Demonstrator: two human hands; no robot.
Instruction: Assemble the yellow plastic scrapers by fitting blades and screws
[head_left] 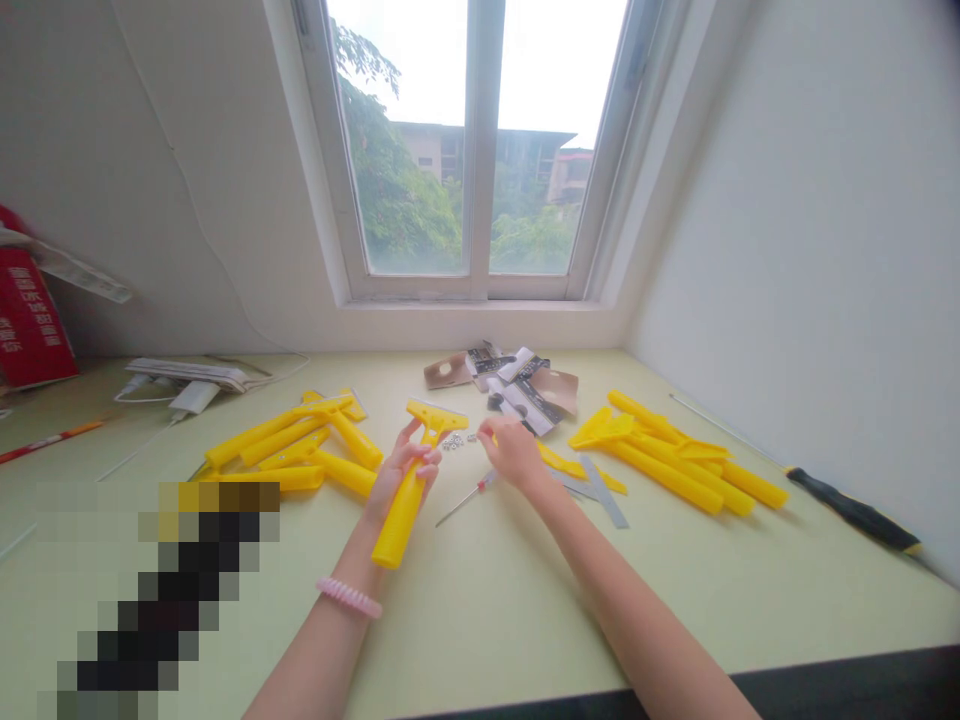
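My left hand (405, 470) is wrapped round the handle of a yellow scraper (400, 515), whose wide head points away from me. Just right of it, my right hand (510, 450) is closed in a pinch over the table; anything between its fingertips is too small to make out. Small metal screws or nuts (453, 441) lie between the two hands. A thin screwdriver (461, 503) rests below my right hand. Grey metal blades (604, 490) and a yellow piece (559, 460) lie to the right of my right wrist.
Several yellow scrapers (262, 440) are piled at the left, and yellow handles and heads (675, 455) at the right. Cardboard packaging (525, 385) lies below the window. A long black-handled tool (851, 508) is by the right wall. A power strip (196, 396) sits back left.
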